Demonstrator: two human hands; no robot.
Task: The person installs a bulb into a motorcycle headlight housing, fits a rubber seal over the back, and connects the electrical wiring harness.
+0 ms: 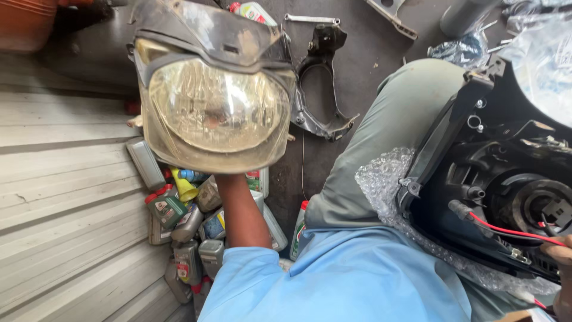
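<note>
**Old headlight raised, new housing on the lap**

Headlight assembly (214, 110), dusty and yellowed, fills the upper left of the view, lens facing the camera. The left hand is hidden behind its lower edge; only the forearm rises to meet it from a light blue sleeve (333, 280), so the unit is plainly carried on that hand, though the way the fingers close cannot be told.

A second, black headlight housing (476, 197) rests on the person's lap at the right, back side up, lying on bubble wrap (381, 185). A red wire (512, 231) runs across its rear toward the round bulb socket (536, 206). The right hand (560, 253) shows only as a sliver at the frame's edge, touching the housing beside that wire; whether its fingers pinch anything cannot be told.

Below the raised unit, a heap of grey and green oil bottles (187, 229) lies on the ground against a corrugated metal shutter (59, 197). Further off, a black bracket (322, 89) and a spanner (311, 19) lie on the dark floor.
</note>
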